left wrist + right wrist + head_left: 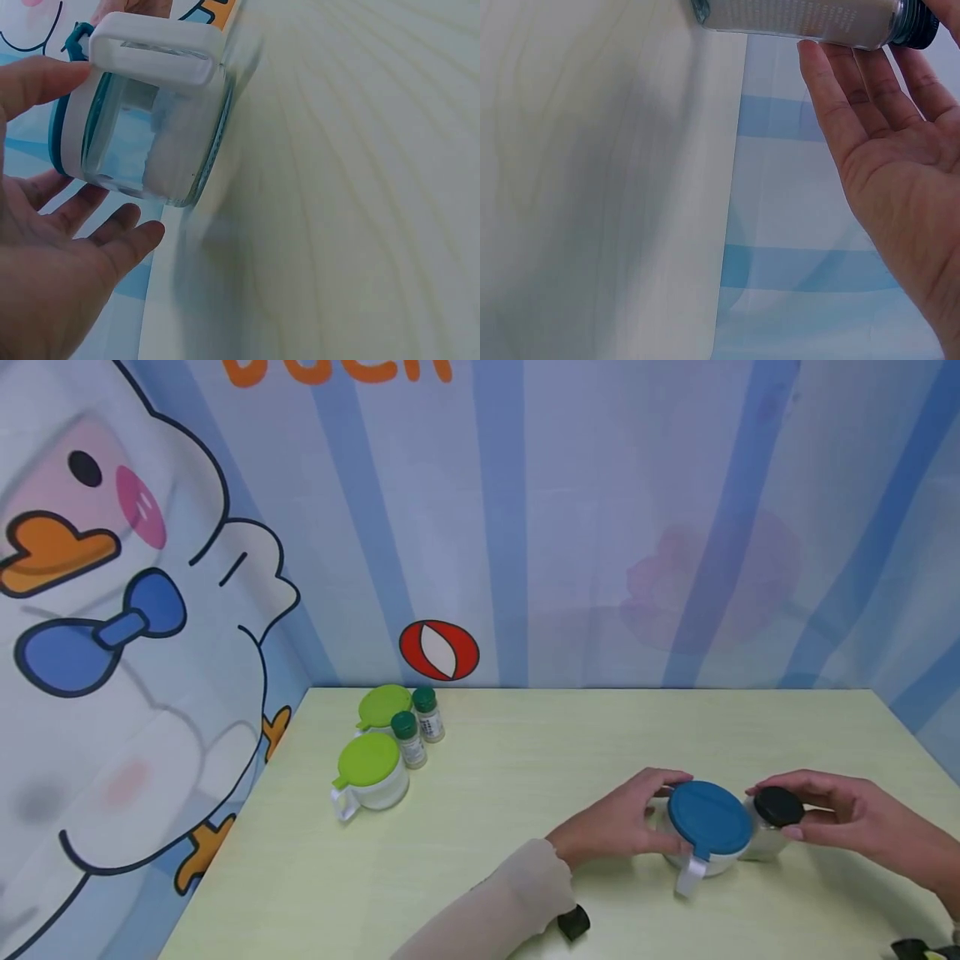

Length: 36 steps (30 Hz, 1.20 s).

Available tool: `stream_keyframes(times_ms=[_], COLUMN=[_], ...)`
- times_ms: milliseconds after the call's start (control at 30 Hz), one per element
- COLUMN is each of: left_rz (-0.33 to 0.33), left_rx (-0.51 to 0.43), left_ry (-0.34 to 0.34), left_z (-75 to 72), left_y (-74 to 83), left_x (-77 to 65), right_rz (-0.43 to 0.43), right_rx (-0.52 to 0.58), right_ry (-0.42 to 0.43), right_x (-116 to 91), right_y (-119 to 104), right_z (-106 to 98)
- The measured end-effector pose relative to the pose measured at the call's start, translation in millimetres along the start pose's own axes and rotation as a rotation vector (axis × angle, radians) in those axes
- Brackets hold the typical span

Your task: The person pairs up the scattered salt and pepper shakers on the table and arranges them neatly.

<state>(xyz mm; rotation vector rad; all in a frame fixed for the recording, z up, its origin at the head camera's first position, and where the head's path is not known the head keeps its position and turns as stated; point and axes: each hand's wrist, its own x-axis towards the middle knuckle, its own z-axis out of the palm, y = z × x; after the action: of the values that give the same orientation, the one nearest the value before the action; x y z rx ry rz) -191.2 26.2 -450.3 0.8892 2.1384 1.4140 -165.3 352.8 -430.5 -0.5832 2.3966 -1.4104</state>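
Observation:
At the right of the table in the head view, my left hand (618,822) holds a squat glass jar with a blue lid (710,817) between thumb and fingers. In the left wrist view, this jar (150,127) has a white handle and pale contents. My right hand (862,810) holds a clear seasoning jar with a black cap (765,842), standing right beside the blue-lidded jar. Pale contents and rows of small print show on the seasoning jar (802,16) in the right wrist view; its top end is partly out of frame.
Two green-lidded jars, the nearer (369,768) with a white handle, stand at the table's back left. Beside them are two small green-capped shakers (409,742). A printed cloth (570,527) hangs behind the pale table (480,793). A small black object (573,922) shows by the left sleeve.

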Motion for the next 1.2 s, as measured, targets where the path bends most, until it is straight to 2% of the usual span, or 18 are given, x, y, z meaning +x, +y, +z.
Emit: stream_keyframes(times_ms=[467,933,1200], left_rz=[-0.021,-0.046,-0.010], left_rx=[0.045,0.062,0.101], left_ry=[-0.061,0.000,0.014], left_z=[6.0,8.0,9.4], left_y=[3.3,7.3,5.2], left_x=[8.7,10.2,11.4], right_rz=[0.019,-0.024,-0.021], right_rx=[-0.006,-0.011,-0.026], right_ry=[0.041,0.023,0.031], right_x=[-1.1,-4.4,-5.3], right_y=[-3.3,-3.0,-4.9], right_z=[2.0,-0.6,-0.7])
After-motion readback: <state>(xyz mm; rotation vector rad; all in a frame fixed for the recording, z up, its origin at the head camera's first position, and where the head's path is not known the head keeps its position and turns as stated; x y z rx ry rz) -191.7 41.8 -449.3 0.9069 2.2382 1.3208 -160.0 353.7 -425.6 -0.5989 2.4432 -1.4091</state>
